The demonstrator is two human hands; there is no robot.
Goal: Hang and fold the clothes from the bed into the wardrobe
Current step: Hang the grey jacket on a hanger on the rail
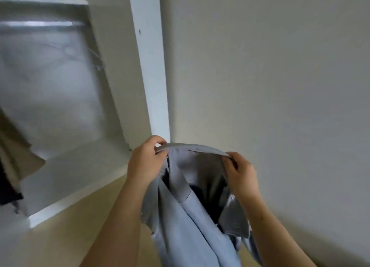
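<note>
Left hand point(147, 158) and right hand point(241, 171) raised at lower centre, each pinching the shirt point(188, 202) collar edge, forearms angled up from bottom; wardrobe point(60, 86) upper left.

Soft even daylight, motion-blurred wardrobe point(50, 76) at left, wide-angle edge bending.

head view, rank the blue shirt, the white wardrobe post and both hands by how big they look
1. blue shirt
2. white wardrobe post, though it is farther from the camera
3. left hand and right hand look alike, not ranked
</note>
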